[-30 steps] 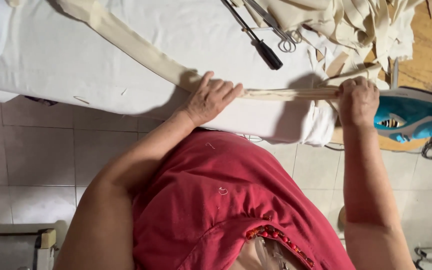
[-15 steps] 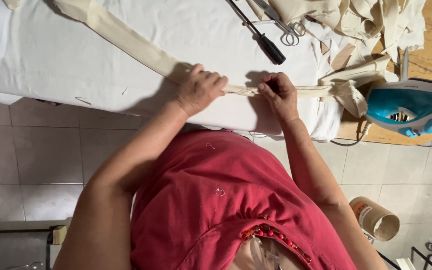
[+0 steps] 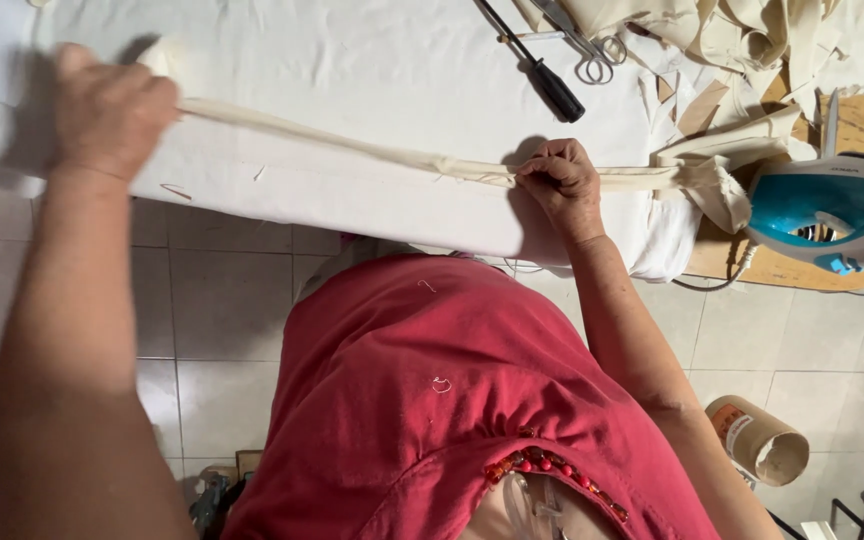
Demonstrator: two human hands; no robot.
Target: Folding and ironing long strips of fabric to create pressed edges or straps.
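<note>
A long cream fabric strip (image 3: 352, 148) lies stretched along the near edge of a white padded ironing surface (image 3: 372, 70). My left hand (image 3: 107, 110) grips the strip's left end, far out to the left. My right hand (image 3: 557, 180) pinches the strip near the middle of the board, fingers closed on it. The strip runs on to the right past my right hand towards a bunched fabric end (image 3: 712, 185).
A teal and white iron (image 3: 832, 210) stands at the right on a wooden board. Scissors (image 3: 592, 40) and a black-handled tool (image 3: 542, 75) lie at the back by a heap of cream fabric pieces (image 3: 752, 40). A cardboard tube (image 3: 762, 440) lies on the tiled floor.
My left hand has slid far to the left along the strip, pulling it taut. My right hand moved left from the iron's side to the middle of the board.
</note>
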